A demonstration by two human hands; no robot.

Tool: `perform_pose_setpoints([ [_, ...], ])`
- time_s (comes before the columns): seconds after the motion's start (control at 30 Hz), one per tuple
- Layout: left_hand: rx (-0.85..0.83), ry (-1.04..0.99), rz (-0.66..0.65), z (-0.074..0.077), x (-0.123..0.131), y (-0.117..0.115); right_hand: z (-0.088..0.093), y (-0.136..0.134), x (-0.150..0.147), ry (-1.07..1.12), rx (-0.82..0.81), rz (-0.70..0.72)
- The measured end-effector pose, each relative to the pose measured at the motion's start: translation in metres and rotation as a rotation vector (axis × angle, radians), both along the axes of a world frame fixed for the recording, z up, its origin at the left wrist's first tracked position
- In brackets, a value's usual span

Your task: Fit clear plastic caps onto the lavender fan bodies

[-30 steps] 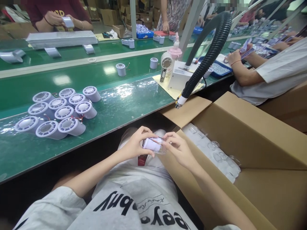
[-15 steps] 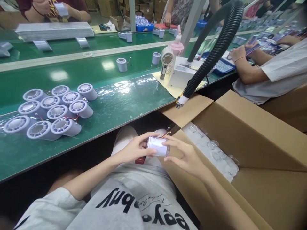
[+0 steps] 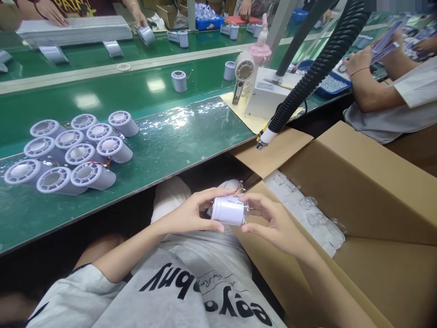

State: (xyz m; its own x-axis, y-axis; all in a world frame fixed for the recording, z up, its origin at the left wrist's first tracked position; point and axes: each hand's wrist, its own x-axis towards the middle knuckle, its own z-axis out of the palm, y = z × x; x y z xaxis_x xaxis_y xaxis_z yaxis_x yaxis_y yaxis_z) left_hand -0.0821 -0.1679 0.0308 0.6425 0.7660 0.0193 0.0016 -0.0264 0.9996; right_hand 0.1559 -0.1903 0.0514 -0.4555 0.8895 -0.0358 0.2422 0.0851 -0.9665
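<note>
**White cylinder held over lap, thin wires exposed**

A white cylindrical housing point(image 3: 228, 210) sits sideways between both hands, above the lap, below the bench edge. Left hand point(image 3: 191, 214) curls closed round its near end; right hand point(image 3: 269, 218) pinches the far end w/ thumb & fingertips, other fingers loose. Red/yellow wires point(image 3: 239, 188) stick out on top. Risk: wires snag or get pinched; a loose grip could drop it into the open cardboard box point(image 3: 358, 182) beside the right hand.
</note>
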Motion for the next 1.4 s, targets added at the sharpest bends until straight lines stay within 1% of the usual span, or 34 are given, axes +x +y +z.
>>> perform_pose_setpoints([
  [0.13, 0.012, -0.011, -0.015, 0.003, 0.0, 0.002, -0.003, 0.001, 0.001, 0.032, -0.063, -0.018],
  [0.2, -0.011, -0.01, -0.017, 0.003, 0.0, 0.001, -0.002, 0.002, 0.001, 0.035, -0.086, -0.022],
  [0.3, -0.091, -0.023, 0.001, 0.001, -0.001, 0.001, -0.002, 0.003, 0.001, 0.036, -0.115, -0.034],
  [0.4, -0.2, -0.07, 0.022, -0.005, 0.001, 0.007, -0.012, 0.005, 0.0, 0.109, -0.139, -0.05],
  [0.47, -0.28, -0.124, 0.036, -0.013, 0.007, 0.019, -0.025, 0.01, -0.001, 0.206, -0.145, -0.087],
  [0.5, -0.312, -0.153, 0.053, -0.018, 0.012, 0.028, -0.034, 0.014, -0.002, 0.258, -0.146, -0.134],
  [0.6, -0.378, -0.231, 0.159, -0.034, 0.035, 0.061, -0.062, 0.033, -0.004, 0.361, -0.115, -0.359],
  [0.67, -0.408, -0.26, 0.198, -0.041, 0.053, 0.085, -0.078, 0.05, -0.003, 0.382, -0.063, -0.478],
  [0.73, -0.414, -0.27, 0.184, -0.043, 0.07, 0.106, -0.089, 0.066, 0.0, 0.392, -0.008, -0.532],
  [0.8, -0.39, -0.265, 0.143, -0.042, 0.081, 0.121, -0.097, 0.078, 0.004, 0.408, 0.03, -0.564],
  [0.93, -0.357, -0.238, 0.095, -0.04, 0.088, 0.137, -0.104, 0.094, 0.009, 0.437, 0.079, -0.577],
  [1.07, -0.328, -0.19, 0.124, -0.038, 0.079, 0.138, -0.104, 0.1, 0.01, 0.437, 0.111, -0.518],
  [1.17, -0.307, -0.155, 0.141, -0.034, 0.064, 0.126, -0.096, 0.094, 0.012, 0.408, 0.121, -0.422],
  [1.27, -0.247, -0.103, 0.058, -0.027, 0.046, 0.103, -0.079, 0.074, 0.017, 0.357, 0.112, -0.309],
  [1.33, -0.177, -0.056, -0.009, -0.02, 0.035, 0.085, -0.063, 0.058, 0.02, 0.264, 0.131, -0.229],
  [1.4, -0.11, -0.016, -0.03, -0.013, 0.027, 0.068, -0.046, 0.044, 0.022, 0.139, 0.185, -0.152],
])
